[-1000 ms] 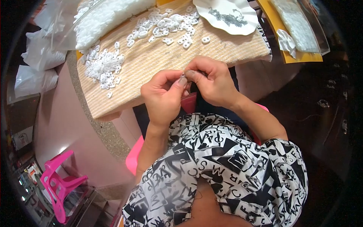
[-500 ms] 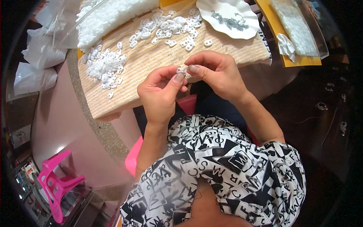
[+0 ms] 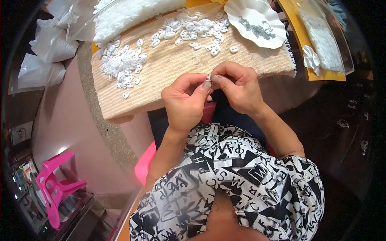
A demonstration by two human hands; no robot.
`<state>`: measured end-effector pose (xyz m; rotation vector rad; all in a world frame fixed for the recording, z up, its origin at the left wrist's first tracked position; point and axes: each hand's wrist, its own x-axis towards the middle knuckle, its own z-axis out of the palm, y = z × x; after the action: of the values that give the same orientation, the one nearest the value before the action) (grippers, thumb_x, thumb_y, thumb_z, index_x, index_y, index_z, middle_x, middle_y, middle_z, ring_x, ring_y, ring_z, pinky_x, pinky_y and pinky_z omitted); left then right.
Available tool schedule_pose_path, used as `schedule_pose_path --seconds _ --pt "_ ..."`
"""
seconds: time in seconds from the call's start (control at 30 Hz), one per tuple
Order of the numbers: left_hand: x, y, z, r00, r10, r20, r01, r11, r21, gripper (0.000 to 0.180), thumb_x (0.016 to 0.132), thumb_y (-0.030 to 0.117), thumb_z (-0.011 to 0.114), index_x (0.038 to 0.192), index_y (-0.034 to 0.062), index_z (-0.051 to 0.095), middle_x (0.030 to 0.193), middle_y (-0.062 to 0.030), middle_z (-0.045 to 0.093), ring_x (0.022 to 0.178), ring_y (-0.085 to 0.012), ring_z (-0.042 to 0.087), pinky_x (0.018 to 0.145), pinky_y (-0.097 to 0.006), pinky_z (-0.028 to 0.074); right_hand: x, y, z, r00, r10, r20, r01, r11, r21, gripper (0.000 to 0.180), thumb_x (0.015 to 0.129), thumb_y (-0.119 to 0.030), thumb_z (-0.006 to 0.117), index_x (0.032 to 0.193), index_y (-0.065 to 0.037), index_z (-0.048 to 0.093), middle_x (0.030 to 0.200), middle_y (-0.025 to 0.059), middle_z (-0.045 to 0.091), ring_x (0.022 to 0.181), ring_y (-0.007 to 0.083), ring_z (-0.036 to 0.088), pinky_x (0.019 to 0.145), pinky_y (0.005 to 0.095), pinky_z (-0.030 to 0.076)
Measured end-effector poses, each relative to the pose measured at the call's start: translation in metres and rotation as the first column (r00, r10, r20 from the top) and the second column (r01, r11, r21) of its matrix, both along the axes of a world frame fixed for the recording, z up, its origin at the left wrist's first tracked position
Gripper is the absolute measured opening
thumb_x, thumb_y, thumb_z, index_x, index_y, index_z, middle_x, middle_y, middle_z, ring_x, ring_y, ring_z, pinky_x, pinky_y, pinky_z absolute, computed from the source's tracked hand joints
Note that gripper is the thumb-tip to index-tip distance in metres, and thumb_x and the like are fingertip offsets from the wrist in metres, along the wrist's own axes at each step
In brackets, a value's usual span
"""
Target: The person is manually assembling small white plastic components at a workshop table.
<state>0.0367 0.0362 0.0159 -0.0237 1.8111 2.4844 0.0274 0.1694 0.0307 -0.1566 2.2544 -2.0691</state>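
Note:
Just off the near edge of the cloth-covered table (image 3: 161,86), my left hand (image 3: 184,100) pinches a small white plastic piece (image 3: 208,79) between thumb and fingers. My right hand (image 3: 241,90) meets it there, thumb and forefinger pressed together at the piece. Whatever those right fingertips hold is too small and covered to make out. Beyond my hands, similar white two-holed pieces lie in a left pile (image 3: 122,64) and a looser spread (image 3: 191,30) farther back. A scalloped white plate (image 3: 261,10) at the back right bears a heap of small dark grey bits (image 3: 256,29).
A clear container of white pieces (image 3: 128,18) stands at the back left. At right a clear tray (image 3: 321,38) sits on yellow board beside crumpled white paper (image 3: 311,60). Plastic bags (image 3: 50,44) and a pink stool (image 3: 60,188) are at left.
The whole view has shifted, so table and hands appear farther right and slightly lower. My hands stay together on the white piece, with the right fingertips closer in against it.

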Motion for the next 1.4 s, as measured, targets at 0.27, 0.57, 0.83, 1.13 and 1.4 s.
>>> schedule_pose_path --seconds 0.27,0.57,0.83,1.13,1.4 --pt "-0.002 0.001 -0.007 0.999 -0.012 -0.035 0.009 0.995 -0.095 0.007 0.077 -0.004 0.056 0.083 -0.0047 0.059 0.068 -0.0063 0.06 0.055 -0.006 0.053 0.048 -0.017 0.043 -0.003 0.002 -0.007 0.998 0.029 -0.061 -0.017 0.982 0.186 0.004 0.077 -0.001 0.055 0.076 0.003 0.056 0.065 0.0056 0.059 0.06 0.0088 0.057 0.056 0.0225 0.046" --pt "-0.015 -0.009 -0.01 0.996 0.094 0.007 -0.094 0.983 0.155 0.011 0.077 -0.003 0.058 0.088 -0.0051 0.057 0.074 -0.0079 0.06 0.06 -0.0096 0.056 0.053 -0.019 0.046 -0.015 0.016 0.004 0.992 0.047 0.116 -0.045 0.999 -0.018 0.019 0.081 -0.008 0.054 0.095 0.003 0.06 0.078 0.0062 0.063 0.072 0.0078 0.057 0.063 0.0197 0.045" --pt "-0.024 -0.026 -0.012 0.99 0.142 0.004 -0.139 0.958 0.252 0.013 0.076 -0.005 0.058 0.089 -0.0058 0.056 0.072 -0.0087 0.058 0.061 -0.0116 0.055 0.053 -0.021 0.045 -0.057 0.016 0.015 0.951 0.053 -0.303 0.076 0.915 0.397 0.019 0.077 -0.005 0.058 0.096 -0.003 0.061 0.079 0.0124 0.062 0.074 0.0166 0.06 0.065 0.0245 0.046" --pt "-0.027 -0.042 0.0 0.978 0.202 0.04 -0.204 0.923 0.325 0.014 0.076 -0.006 0.057 0.089 -0.0065 0.055 0.073 -0.01 0.057 0.062 -0.013 0.054 0.053 -0.022 0.043 -0.138 -0.051 -0.011 0.768 0.492 -0.41 0.145 0.49 0.86 0.009 0.07 -0.006 0.054 0.076 -0.004 0.06 0.077 0.0142 0.057 0.077 0.0327 0.055 0.067 0.0396 0.044" --pt "-0.03 -0.044 -0.003 0.982 0.187 0.038 -0.188 0.917 0.353 0.014 0.076 -0.006 0.057 0.09 -0.0061 0.055 0.073 -0.01 0.057 0.062 -0.0128 0.054 0.053 -0.022 0.043 -0.132 -0.04 -0.008 0.863 0.327 -0.385 0.02 0.739 0.674 0.016 0.073 -0.006 0.055 0.087 -0.003 0.06 0.068 0.0121 0.055 0.065 0.0244 0.055 0.06 0.0325 0.044"
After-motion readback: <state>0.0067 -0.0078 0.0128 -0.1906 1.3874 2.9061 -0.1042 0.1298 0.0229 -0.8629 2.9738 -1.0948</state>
